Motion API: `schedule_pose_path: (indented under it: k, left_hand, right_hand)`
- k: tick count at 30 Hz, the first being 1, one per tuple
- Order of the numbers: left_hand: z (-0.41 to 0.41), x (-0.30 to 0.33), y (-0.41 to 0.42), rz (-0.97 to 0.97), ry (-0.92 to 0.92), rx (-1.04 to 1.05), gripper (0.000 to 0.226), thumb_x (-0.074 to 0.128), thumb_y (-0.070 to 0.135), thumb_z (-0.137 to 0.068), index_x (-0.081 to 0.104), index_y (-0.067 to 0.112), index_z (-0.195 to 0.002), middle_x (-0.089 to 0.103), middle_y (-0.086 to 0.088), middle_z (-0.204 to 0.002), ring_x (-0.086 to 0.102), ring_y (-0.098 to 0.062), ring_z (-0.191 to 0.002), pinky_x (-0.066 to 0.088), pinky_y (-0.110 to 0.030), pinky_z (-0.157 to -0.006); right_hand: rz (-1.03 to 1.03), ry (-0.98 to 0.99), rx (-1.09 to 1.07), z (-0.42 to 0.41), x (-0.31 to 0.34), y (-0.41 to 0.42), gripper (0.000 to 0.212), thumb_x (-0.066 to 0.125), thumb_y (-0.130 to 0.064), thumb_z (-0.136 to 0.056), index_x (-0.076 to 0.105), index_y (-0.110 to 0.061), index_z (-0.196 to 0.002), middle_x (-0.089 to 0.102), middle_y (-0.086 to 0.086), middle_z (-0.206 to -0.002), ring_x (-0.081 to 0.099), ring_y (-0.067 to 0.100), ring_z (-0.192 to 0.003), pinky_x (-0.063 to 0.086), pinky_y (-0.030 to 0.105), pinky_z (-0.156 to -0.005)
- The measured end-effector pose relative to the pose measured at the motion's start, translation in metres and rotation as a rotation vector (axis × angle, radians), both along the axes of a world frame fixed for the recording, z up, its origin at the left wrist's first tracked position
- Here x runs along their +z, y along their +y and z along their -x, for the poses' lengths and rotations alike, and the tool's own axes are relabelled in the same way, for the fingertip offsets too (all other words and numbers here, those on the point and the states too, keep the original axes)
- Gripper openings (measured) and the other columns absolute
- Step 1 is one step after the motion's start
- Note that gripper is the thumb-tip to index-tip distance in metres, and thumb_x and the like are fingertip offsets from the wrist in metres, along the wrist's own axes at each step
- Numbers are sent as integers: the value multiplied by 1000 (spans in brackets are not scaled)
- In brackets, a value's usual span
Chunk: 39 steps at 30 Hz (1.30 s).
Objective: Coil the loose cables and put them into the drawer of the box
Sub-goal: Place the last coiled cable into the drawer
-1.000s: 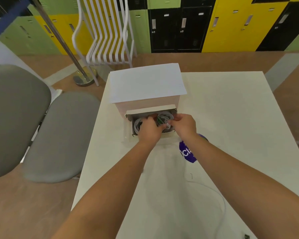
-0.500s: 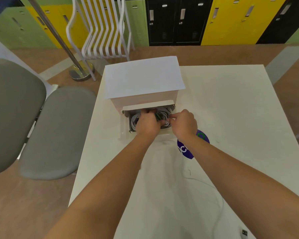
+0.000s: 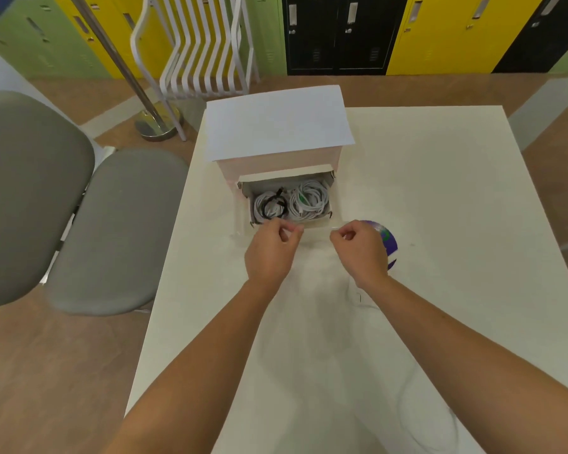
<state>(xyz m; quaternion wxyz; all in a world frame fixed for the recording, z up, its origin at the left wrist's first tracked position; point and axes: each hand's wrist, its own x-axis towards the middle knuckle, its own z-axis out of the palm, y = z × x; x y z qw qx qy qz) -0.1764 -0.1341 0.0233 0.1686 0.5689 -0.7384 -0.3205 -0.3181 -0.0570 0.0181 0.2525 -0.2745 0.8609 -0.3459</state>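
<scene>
A white box (image 3: pixel 276 126) stands at the table's far left with its drawer (image 3: pixel 328 221) pulled out toward me. Inside lie two coils: a white one wound with a black cable (image 3: pixel 271 206) on the left and a larger white cable coil (image 3: pixel 310 199) on the right. My left hand (image 3: pixel 271 250) and my right hand (image 3: pixel 359 249) sit just in front of the drawer. Their fingers are curled, and each appears to pinch the drawer's front edge. A thin loose white cable (image 3: pixel 407 401) lies on the table near my right forearm.
The white table (image 3: pixel 456 208) carries a round purple sticker (image 3: pixel 390 242), partly hidden by my right hand. Grey padded chairs (image 3: pixel 112 224) stand close on the left. A white slatted chair (image 3: pixel 204 50), a metal pole base (image 3: pixel 154 126) and lockers are behind.
Both hands have come out of the drawer and back to its front edge. The two coils they covered now lie exposed inside.
</scene>
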Motion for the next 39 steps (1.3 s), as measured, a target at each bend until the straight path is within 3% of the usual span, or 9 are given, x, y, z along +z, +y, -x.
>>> schedule_pose_path:
  k: [3,6,10,15,19,26,30,34,39]
  left_hand:
    - [-22,-15,14,-27,-92,29,21,56,54,-90,58,33,-90,56,11,-84,57,-8,-81,41,-27,-62]
    - [-39,-31,20,-50,-185,59,28,59,44,-91,55,24,-110,54,5,-107,53,-16,-103,43,-32,-71]
    - [-48,-39,24,-124,-267,65,36,58,42,-93,51,20,-119,48,-1,-119,46,-20,-115,39,-32,-73]
    - [-50,-44,25,-162,-262,39,26,55,38,-95,58,18,-111,52,-3,-114,46,-22,-114,46,-36,-82]
    - [-55,-49,27,-202,-169,47,28,59,36,-91,48,23,-114,65,-2,-99,60,-22,-97,51,-41,-78]
    - [-59,-46,37,-194,-213,-29,19,55,33,-94,61,20,-107,62,3,-99,58,-19,-98,50,-35,-78]
    - [-47,-22,41,-436,143,71,19,49,28,-101,50,11,-112,67,3,-83,64,-16,-81,50,-28,-69]
    - [-33,21,40,-944,774,56,25,48,22,-103,62,10,-119,58,3,-75,60,-11,-76,55,-28,-88]
    - [-12,66,39,-906,935,-52,28,38,18,-106,63,11,-115,52,4,-73,47,-8,-62,48,-22,-68]
  right_hand:
    - [-67,25,30,-6,-10,12,15,61,-29,-88,69,-22,-98,68,-5,-91,63,18,-83,47,28,-62]
    - [-154,90,103,-7,-23,18,28,62,-28,-90,68,-22,-117,65,4,-112,60,25,-102,53,34,-76]
    - [-217,108,115,-11,-30,23,29,65,-31,-89,69,-25,-117,59,4,-120,54,26,-113,51,37,-82]
    - [-158,80,62,-19,-33,28,13,68,-30,-87,72,-22,-97,65,2,-105,58,23,-102,51,34,-77]
    - [-73,-13,-4,-21,-25,32,12,65,-25,-91,69,-18,-99,69,-1,-99,61,18,-89,43,28,-70]
    - [103,-57,-71,-14,9,37,10,62,-23,-94,67,-15,-97,62,-10,-84,59,15,-81,44,29,-70]
    - [144,-57,-109,-9,25,41,5,60,-20,-94,61,-17,-90,62,-4,-88,58,18,-84,45,30,-75]
    - [157,-109,-131,-9,35,43,3,59,-15,-95,57,-14,-97,61,1,-97,56,19,-89,40,21,-60]
    - [162,-307,-127,-15,50,43,3,52,-12,-98,51,-12,-95,56,5,-95,60,29,-71,46,26,-48]
